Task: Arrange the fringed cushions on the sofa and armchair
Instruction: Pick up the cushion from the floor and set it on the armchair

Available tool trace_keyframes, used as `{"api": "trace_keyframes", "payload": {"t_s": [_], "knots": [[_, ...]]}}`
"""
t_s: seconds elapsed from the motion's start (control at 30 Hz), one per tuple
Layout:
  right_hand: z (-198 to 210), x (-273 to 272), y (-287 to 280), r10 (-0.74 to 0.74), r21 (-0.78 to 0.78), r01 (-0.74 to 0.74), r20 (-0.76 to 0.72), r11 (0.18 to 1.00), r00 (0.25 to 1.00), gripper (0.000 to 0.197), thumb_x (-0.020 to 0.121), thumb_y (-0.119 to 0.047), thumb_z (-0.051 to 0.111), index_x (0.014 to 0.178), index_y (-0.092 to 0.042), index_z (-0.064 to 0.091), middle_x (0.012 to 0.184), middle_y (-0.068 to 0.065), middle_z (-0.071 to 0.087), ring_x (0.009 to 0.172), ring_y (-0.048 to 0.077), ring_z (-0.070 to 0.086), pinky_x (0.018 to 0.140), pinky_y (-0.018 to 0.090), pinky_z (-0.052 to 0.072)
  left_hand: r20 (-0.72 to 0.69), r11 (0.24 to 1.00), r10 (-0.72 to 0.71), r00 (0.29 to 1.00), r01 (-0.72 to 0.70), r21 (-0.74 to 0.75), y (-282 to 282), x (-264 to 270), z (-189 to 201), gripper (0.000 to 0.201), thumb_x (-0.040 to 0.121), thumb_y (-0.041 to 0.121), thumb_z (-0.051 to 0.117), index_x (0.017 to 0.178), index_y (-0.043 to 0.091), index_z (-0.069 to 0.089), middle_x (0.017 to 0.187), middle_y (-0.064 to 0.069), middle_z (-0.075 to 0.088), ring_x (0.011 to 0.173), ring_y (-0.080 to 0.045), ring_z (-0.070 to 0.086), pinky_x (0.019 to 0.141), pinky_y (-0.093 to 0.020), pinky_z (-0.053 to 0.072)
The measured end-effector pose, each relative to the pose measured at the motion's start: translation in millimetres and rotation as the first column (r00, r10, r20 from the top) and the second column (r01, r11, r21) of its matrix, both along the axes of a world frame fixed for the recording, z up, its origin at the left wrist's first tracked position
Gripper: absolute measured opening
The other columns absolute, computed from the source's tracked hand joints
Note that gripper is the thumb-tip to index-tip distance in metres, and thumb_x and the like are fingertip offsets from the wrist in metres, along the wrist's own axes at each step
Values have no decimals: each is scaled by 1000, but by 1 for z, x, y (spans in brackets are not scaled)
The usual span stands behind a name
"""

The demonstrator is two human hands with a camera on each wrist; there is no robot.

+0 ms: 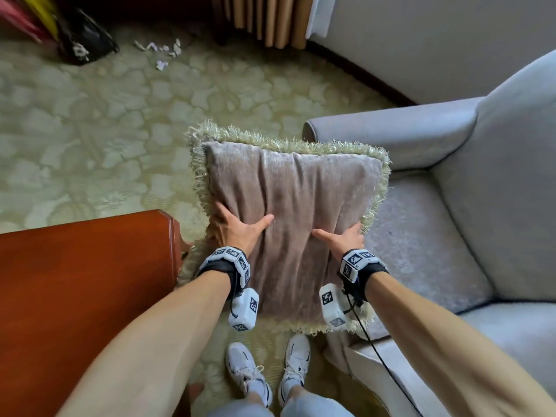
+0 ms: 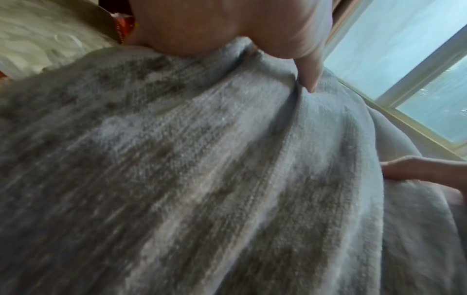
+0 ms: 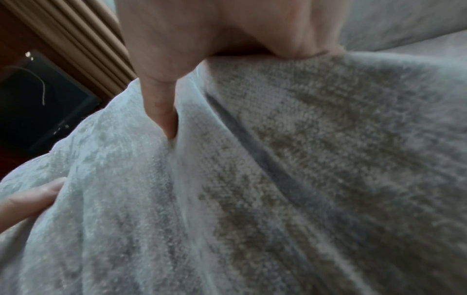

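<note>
A taupe velvet cushion (image 1: 294,212) with a pale green fringe is held in the air in front of me, partly over the left arm of a grey armchair (image 1: 445,224). My left hand (image 1: 237,230) grips its left edge, thumb on top and fingers hidden underneath. My right hand (image 1: 343,239) grips the right edge the same way. The left wrist view shows the cushion fabric (image 2: 202,179) close up with my left thumb (image 2: 308,75) pressing into it. My right thumb (image 3: 161,111) dents the cushion cover (image 3: 278,179) in the right wrist view.
A reddish wooden table (image 1: 84,296) stands close at my left. Patterned green carpet (image 1: 105,139) covers the floor, with scraps of paper (image 1: 162,49) and a dark bag (image 1: 84,40) at the far left. Curtains (image 1: 267,19) hang at the back. My white shoes (image 1: 267,371) are below.
</note>
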State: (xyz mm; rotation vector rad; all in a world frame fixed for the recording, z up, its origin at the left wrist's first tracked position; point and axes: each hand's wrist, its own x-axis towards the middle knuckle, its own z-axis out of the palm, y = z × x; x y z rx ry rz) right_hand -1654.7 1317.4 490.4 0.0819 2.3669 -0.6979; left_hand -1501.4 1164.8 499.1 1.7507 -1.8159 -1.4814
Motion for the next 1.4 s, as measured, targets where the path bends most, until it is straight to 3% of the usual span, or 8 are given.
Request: {"api": "trace_keyframes", "payload": {"t_s": [0.3, 0.7, 1.1, 1.4], "knots": [[77, -59, 38, -178, -85, 172, -71, 981, 981, 133, 66, -55, 82, 154, -13, -9, 157, 24, 12, 144, 39, 20, 115, 53, 22, -30, 977, -170, 985, 165, -136, 16, -85, 83, 136, 63, 58, 82, 154, 11, -8, 160, -20, 12, 147, -33, 16, 118, -41, 11], [122, -186, 110, -349, -162, 331, -100, 930, 932, 139, 58, -56, 86, 154, -13, -6, 157, 23, 14, 144, 37, 20, 116, 50, 20, 8, 932, -320, 947, 317, -175, 72, -238, 127, 138, 61, 61, 82, 155, 14, -8, 159, -26, 7, 146, -37, 16, 117, -42, 13], [134, -268, 161, -566, -195, 541, -108, 818, 817, 140, 58, -55, 86, 154, -10, -5, 158, 23, 11, 146, 34, 14, 118, 46, 14, 102, 812, -538, 837, 546, -204, 101, -370, 139, 138, 60, 68, 78, 154, 21, -12, 158, -27, 9, 145, -42, 17, 116, -51, 14], [124, -315, 161, -773, -217, 744, -107, 632, 625, 137, 61, -50, 87, 153, -5, -4, 158, 20, 17, 146, 31, 18, 117, 40, 15, 171, 631, -733, 659, 751, -192, 93, -483, 113, 142, 54, 78, 73, 153, 25, -13, 154, -28, 20, 141, -42, 24, 114, -55, 21]]}}
